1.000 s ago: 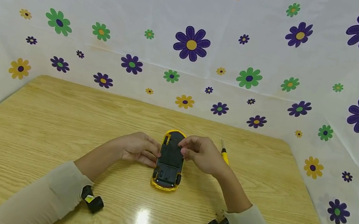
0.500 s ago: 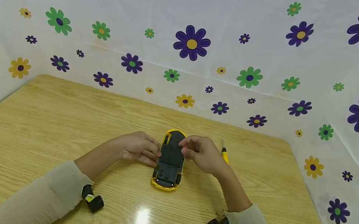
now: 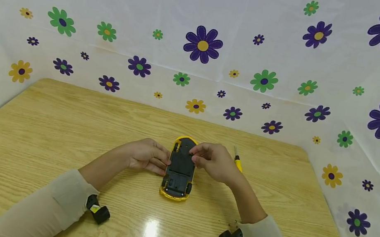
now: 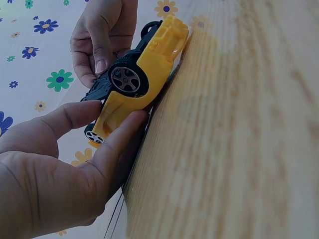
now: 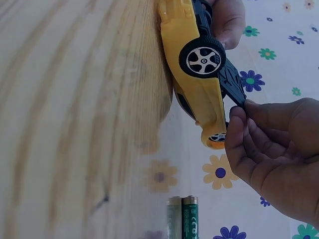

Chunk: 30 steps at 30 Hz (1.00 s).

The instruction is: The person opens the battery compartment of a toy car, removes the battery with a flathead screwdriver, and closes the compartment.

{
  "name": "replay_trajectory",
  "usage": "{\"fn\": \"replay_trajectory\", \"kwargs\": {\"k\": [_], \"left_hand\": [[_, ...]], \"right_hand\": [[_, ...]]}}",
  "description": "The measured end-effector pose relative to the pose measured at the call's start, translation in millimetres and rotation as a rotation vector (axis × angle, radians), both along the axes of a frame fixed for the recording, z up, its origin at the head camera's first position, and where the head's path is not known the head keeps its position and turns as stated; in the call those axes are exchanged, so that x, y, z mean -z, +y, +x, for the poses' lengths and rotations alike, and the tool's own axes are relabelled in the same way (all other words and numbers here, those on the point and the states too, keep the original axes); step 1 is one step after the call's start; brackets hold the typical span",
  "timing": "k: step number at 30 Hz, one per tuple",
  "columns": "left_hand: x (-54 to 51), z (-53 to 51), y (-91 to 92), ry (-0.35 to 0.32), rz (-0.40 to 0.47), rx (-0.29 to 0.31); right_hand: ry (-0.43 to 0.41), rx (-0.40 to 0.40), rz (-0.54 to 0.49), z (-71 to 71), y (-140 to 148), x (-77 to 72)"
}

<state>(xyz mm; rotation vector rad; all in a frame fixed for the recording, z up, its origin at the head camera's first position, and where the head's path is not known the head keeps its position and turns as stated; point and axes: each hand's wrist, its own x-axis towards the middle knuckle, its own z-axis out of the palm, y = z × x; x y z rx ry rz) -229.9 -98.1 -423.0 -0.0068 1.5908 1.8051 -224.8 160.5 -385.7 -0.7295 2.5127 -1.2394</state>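
A yellow toy car (image 3: pixel 175 193) lies upside down on the table, its black underside up. My left hand (image 3: pixel 146 155) holds the car by its left side; in the left wrist view, one digit lies on the black underside edge and another along the yellow body. In the right wrist view, a flat black base plate (image 5: pixel 231 82) tilts up from the car body. My right hand (image 5: pixel 279 137) pinches the corner of this plate between thumb and fingertips. The inside of the car under the plate is hidden.
A yellow-and-black screwdriver (image 3: pixel 238 162) lies right of the right hand. Several tiny dark screws (image 3: pixel 235 223) are on the table (image 3: pixel 80 117) near the right wrist. A green battery (image 5: pixel 190 217) shows low in the right wrist view. A flowered sheet (image 3: pixel 177 15) stands behind the table.
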Motion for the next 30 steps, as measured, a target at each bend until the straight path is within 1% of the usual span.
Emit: {"fn": "replay_trajectory", "kwargs": {"k": [9, 17, 23, 30], "left_hand": [[0.6, 0.1, -0.1, -0.006, -0.006, -0.008], [-0.5, 0.0, -0.2, -0.011, -0.001, -0.010], [1.3, -1.4, -0.1, -0.012, 0.002, -0.011], [2.2, -1.8, 0.1, -0.013, -0.007, -0.017]], "right_hand": [[-0.020, -0.002, -0.006, -0.2, 0.3, 0.6], [0.028, 0.013, 0.029, -0.7, -1.4, 3.3], [0.033, 0.022, 0.044, 0.7, -2.9, 2.4], [0.028, 0.010, 0.012, 0.8, 0.0, -0.7]]}}
